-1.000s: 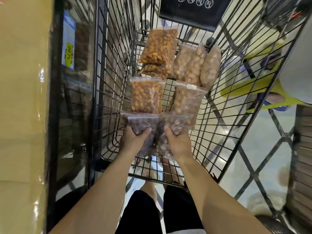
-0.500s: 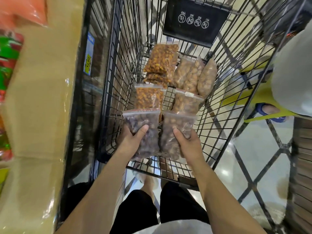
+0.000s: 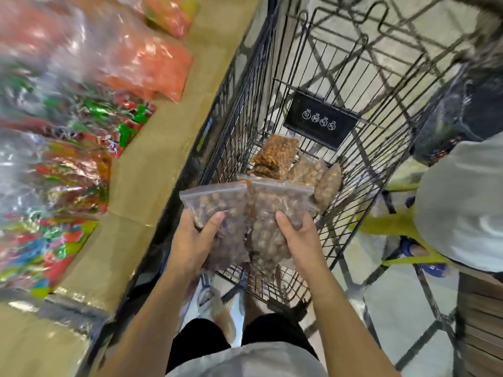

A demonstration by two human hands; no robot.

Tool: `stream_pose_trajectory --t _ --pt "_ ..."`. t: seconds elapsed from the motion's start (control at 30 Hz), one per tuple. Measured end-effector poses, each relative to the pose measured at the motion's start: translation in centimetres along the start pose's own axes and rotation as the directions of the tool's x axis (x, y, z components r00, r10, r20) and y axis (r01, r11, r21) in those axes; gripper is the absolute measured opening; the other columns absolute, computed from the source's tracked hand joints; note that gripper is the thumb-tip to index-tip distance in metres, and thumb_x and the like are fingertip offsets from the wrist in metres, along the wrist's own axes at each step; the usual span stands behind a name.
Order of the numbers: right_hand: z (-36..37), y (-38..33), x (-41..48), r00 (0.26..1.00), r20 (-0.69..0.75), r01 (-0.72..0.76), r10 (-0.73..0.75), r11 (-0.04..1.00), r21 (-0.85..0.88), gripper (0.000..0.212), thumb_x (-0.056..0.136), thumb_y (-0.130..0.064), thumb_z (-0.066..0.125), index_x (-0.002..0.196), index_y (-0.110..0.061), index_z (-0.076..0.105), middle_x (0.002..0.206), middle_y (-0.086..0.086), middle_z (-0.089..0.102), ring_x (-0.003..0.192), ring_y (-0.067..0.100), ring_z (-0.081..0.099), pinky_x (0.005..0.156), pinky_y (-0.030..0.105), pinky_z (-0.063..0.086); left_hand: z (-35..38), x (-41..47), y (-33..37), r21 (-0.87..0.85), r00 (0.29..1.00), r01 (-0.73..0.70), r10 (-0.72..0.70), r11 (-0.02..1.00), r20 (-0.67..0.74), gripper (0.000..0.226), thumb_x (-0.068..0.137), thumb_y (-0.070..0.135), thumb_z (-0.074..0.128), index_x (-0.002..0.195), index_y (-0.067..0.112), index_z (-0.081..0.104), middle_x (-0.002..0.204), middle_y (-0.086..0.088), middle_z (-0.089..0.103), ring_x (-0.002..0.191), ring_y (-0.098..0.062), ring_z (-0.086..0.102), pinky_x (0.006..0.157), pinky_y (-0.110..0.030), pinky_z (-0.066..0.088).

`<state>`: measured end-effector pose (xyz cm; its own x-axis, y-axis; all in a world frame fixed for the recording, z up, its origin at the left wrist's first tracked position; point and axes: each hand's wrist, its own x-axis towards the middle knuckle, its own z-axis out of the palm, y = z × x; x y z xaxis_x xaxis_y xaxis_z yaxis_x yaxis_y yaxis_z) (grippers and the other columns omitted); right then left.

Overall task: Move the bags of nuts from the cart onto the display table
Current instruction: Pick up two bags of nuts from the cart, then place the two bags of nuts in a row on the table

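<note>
Black wire shopping cart point(image 3: 245, 110) beside the tan cardboard-covered display table point(image 3: 152, 164). Over the cart's near end, the left hand point(image 3: 190, 240) grips one clear zip-top plastic bag of dark brown nuts point(image 3: 217, 197) and the right hand point(image 3: 302, 238) grips the twin bag point(image 3: 277, 197) — each held low, thumb across its face. Likely hazards: the slack, lumpy film slipping from these low holds, or a bag snagging the wire wall on the way to the table.

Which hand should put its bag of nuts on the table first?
Probably left. The left hand, gripping a clear zip bag of dark nuts, is nearer the brown cardboard display table; the right hand is farther away.
</note>
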<state>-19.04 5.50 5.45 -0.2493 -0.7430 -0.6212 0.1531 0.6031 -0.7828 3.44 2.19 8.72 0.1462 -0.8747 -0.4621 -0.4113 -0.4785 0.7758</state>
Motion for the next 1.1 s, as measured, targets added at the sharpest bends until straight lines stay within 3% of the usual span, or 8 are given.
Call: stream_pose_trajectory --t 0.07,0.2,0.3,0.43,0.57,0.7,0.97,1.1 --pt "0.5 -1.4 -1.4 0.999 0.025 0.033 -0.032 0.999 -0.026 0.073 0.089 -0.054 0.078 0.151 -0.029 0.047 0.090 0.001 0.079 0.081 0.022 0.079 0.081 0.045 0.066 -1.3 -1.5 1.0 -0.017 0.998 -0.038 0.037 0.999 -0.047 0.021 0.098 0.043 0.069 0.111 0.034 0.057 0.106 0.014 0.069 0.101 -0.008 0.068 0.080 -0.028 0.054" --pt "1.7 -3.8 -4.1 0.984 0.072 0.170 -0.161 0.975 -0.140 0.123 0.055 -0.097 0.071 0.155 -0.029 0.048 0.138 -0.007 0.070 0.123 0.016 0.070 0.109 0.050 0.056 -4.5 -3.7 2.2 -0.088 0.986 -0.128 0.117 0.988 -0.120 0.032 0.095 0.047 0.072 0.121 0.033 0.060 0.111 0.015 0.071 0.108 -0.011 0.067 0.089 -0.015 0.051" --pt "3.3 -5.7 -6.0 0.966 0.140 0.244 -0.217 0.943 -0.228 0.093 0.080 -0.081 0.069 0.154 -0.027 0.049 0.143 -0.010 0.063 0.131 0.015 0.061 0.116 0.046 0.047 -7.5 -5.6 2.1 -0.138 0.974 -0.161 0.135 0.977 -0.182 0.063 0.078 0.074 0.068 0.127 0.035 0.064 0.115 0.011 0.075 0.112 -0.011 0.070 0.103 -0.041 0.055" --pt "5.8 -6.3 -9.0 0.934 0.222 0.329 -0.281 0.918 -0.222 0.080 0.080 -0.081 0.070 0.146 -0.040 0.052 0.143 -0.014 0.064 0.132 0.016 0.062 0.114 0.049 0.048 -11.3 -9.4 1.3 -0.233 0.947 -0.217 0.147 0.948 -0.285 0.049 0.094 0.045 0.072 0.134 0.017 0.061 0.118 0.004 0.074 0.113 -0.012 0.069 0.104 -0.041 0.052" --pt "8.8 -6.5 -12.7 0.898 0.313 0.374 -0.310 0.912 -0.168 0.040 0.098 -0.053 0.071 0.129 -0.039 0.050 0.112 -0.028 0.060 0.099 -0.010 0.058 0.078 0.012 0.045 -15.3 -14.4 -0.8 -0.251 0.905 -0.267 0.152 0.931 -0.398 0.051 0.086 0.062 0.069 0.125 0.031 0.061 0.114 0.010 0.075 0.110 -0.013 0.070 0.100 -0.043 0.054" --pt "11.7 -5.9 -17.0 0.849 0.409 0.418 -0.335 0.899 -0.132 0.034 0.100 -0.042 0.073 0.132 -0.038 0.062 0.117 -0.021 0.074 0.113 0.003 0.071 0.092 0.022 0.054 -18.8 -19.2 -3.3 -0.255 0.852 -0.328 0.168 0.910 -0.497 0.033 0.095 0.044 0.068 0.103 0.012 0.065 0.069 0.005 0.062 0.063 -0.015 0.059 0.069 -0.052 0.052" --pt "18.9 -3.3 -23.9 0.731 0.618 0.411 -0.291 0.910 -0.058 0.047 0.097 -0.030 0.078 0.141 -0.020 0.064 0.122 -0.005 0.080 0.114 0.014 0.076 0.097 0.035 0.062 -25.4 -28.6 -9.3 -0.308 0.720 -0.304 0.005 0.901 -0.694 0.038 0.096 0.051 0.068 0.092 0.015 0.057 0.060 0.009 0.053 0.054 -0.009 0.048 0.061 -0.034 0.040" --pt "22.4 -2.3 -26.9 0.638 0.712 0.477 -0.295 0.877 -0.064 0.020 0.101 -0.023 0.074 0.119 -0.027 0.067 0.095 -0.022 0.081 0.091 -0.008 0.075 0.073 0.010 0.054 -27.8 -32.4 -11.2 -0.325 0.645 -0.257 -0.089 0.910 -0.759 0.037 0.099 0.044 0.067 0.083 0.017 0.048 0.061 -0.011 0.055 0.054 -0.020 0.052 0.052 -0.031 0.042"
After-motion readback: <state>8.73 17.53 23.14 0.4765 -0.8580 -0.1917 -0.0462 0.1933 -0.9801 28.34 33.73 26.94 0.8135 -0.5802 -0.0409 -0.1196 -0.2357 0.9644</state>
